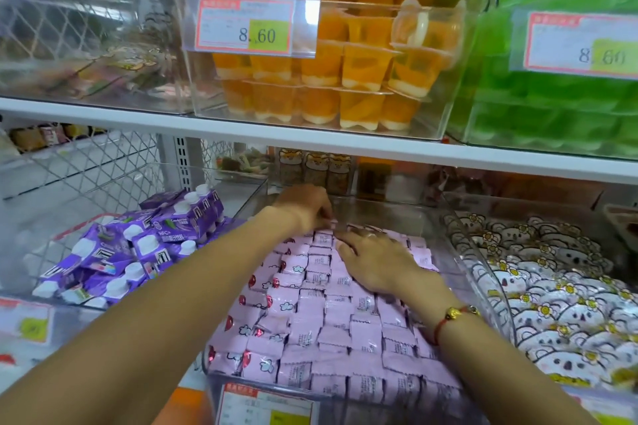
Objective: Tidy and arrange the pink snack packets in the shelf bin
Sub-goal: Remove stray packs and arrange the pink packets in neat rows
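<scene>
Several pink snack packets (310, 317) fill a clear plastic shelf bin (490, 290) in overlapping rows, from its front wall to about two thirds of its depth. My left hand (303, 207) reaches to the back of the pile, and its curled fingertips pinch a pink packet (329, 222) at the far end of the rows. My right hand (374, 260) lies flat, fingers spread, pressing on the packets at the back right of the pile. The bin's rear floor is bare.
Purple drink cartons (138, 252) lie in the clear bin to the left. White koala-print packets (552, 290) fill the bin to the right. The shelf above (310, 138) hangs low over the bins and carries orange jelly cups (345, 72) and green packs (559, 107).
</scene>
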`<action>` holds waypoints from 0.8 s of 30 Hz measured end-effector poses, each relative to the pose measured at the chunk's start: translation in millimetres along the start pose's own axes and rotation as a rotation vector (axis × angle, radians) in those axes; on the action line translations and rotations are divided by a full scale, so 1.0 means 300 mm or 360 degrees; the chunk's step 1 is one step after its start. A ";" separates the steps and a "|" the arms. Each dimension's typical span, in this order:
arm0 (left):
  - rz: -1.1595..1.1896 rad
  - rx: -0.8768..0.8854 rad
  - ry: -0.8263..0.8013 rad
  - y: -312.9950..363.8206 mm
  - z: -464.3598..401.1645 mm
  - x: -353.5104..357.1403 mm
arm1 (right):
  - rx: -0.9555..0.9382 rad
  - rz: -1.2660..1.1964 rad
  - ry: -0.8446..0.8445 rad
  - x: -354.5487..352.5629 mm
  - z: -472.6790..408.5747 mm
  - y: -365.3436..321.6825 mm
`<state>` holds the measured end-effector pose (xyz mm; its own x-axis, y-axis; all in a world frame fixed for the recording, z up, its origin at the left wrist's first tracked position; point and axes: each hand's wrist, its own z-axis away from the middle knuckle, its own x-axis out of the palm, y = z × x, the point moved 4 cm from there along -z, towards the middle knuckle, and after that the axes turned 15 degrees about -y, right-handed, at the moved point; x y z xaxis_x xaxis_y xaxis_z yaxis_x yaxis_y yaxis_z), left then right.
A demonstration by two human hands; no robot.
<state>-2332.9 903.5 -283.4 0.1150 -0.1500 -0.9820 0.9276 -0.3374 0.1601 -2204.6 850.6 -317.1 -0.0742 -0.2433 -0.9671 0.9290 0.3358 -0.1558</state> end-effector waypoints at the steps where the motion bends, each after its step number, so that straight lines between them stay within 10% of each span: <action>1: 0.0057 -0.0024 0.0023 -0.010 0.000 -0.001 | 0.0006 -0.0008 -0.0005 -0.002 0.002 -0.002; 24: 0.0146 -0.0009 -0.0071 -0.033 0.010 0.031 | 0.0006 -0.0045 -0.0030 0.001 0.001 0.000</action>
<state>-2342.2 902.7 -293.8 0.1836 -0.2213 -0.9578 0.9160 -0.3151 0.2483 -2204.4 850.2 -317.5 -0.0938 -0.2697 -0.9584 0.9280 0.3250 -0.1823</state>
